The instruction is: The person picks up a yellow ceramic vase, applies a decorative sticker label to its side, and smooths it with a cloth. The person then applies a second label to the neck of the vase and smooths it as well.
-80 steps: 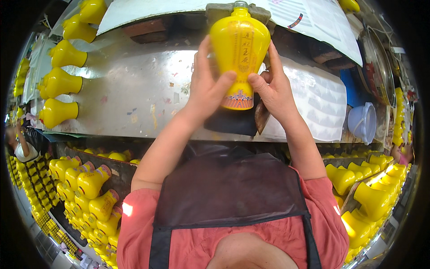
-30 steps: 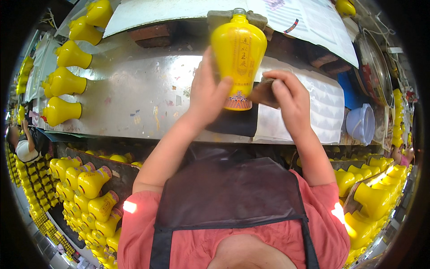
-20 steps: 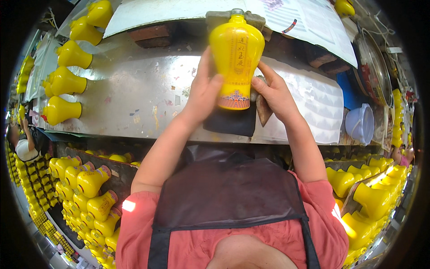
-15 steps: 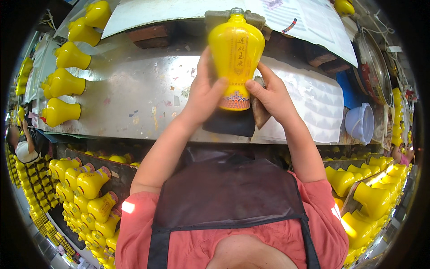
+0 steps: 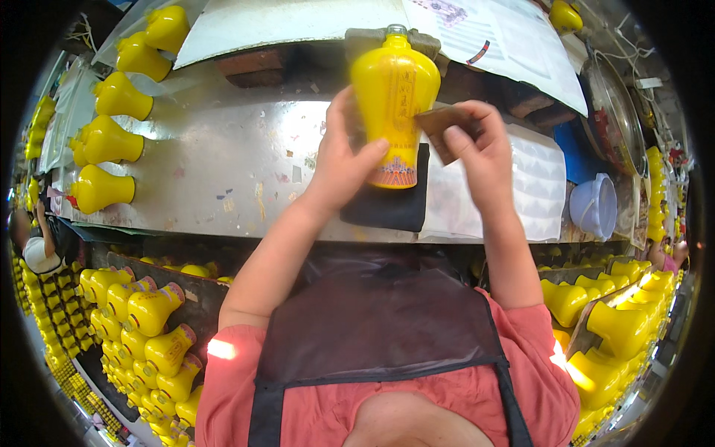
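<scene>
A yellow vase-shaped bottle (image 5: 393, 97) with a patterned band at its base stands upright over a dark cloth pad (image 5: 391, 201) on the metal bench (image 5: 223, 171). My left hand (image 5: 344, 160) grips its left side. My right hand (image 5: 477, 149) presses a small brown pad (image 5: 439, 123) against the bottle's right shoulder.
Several more yellow bottles (image 5: 112, 141) lie along the bench's left end. Racks of yellow bottles (image 5: 149, 328) stand below at left, and others (image 5: 611, 313) at right. A white padded sheet (image 5: 529, 186) and a pale blue cup (image 5: 594, 205) lie to the right. Papers (image 5: 491, 37) are at the back.
My right hand has lifted from the bottle's lower right side to its shoulder, with the brown pad now showing. My left hand still holds the bottle in place.
</scene>
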Demonstrator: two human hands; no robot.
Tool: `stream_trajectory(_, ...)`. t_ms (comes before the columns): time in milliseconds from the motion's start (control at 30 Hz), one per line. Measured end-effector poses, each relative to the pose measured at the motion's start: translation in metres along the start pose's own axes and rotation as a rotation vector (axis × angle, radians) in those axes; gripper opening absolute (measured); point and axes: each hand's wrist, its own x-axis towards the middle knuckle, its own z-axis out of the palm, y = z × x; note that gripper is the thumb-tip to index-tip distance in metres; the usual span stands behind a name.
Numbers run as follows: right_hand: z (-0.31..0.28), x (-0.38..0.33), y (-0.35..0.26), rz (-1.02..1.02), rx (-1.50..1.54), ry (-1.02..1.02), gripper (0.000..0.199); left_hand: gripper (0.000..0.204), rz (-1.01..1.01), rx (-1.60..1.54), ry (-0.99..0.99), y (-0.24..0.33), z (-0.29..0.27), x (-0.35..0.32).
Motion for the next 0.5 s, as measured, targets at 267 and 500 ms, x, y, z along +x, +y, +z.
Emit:
stream_trajectory(267,0.022,0.019,-0.02,-0.715,-0.583,0.269,0.036,0.097,0.205,0.197,0.118,0.003,0.003,0.013)
stream_trajectory(500,0.017,0.051,-0.053,-0.65,-0.711,0.25,0.026,0.07,0.248,0.334,0.219,0.029,0.012,0.059)
